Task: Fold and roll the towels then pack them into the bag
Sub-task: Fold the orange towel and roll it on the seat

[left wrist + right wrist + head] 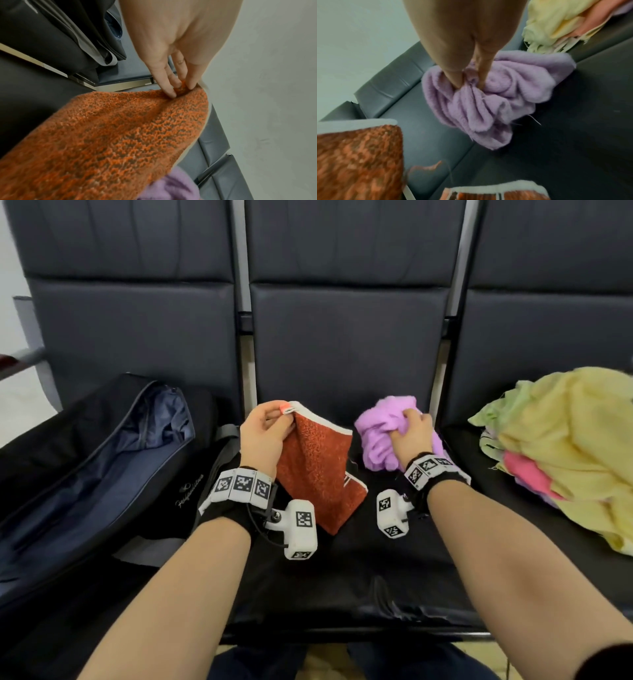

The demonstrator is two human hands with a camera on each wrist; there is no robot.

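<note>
both hands are busy, left hand pinching the orange towel, right hand gripping the bunched purple towel; nothing looks rolled, the bag at left seems empty.

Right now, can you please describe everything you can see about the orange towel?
The orange towel is rust-orange terry cloth with a looped, speckled pile and a pale band along its edge. It is not folded or rolled. The left hand pinches its upper corner between the fingers and lifts it, so it hangs slanted, its lower end resting on the middle black seat. It lies between the open bag and the purple towel; whether it touches either is unclear.
</note>
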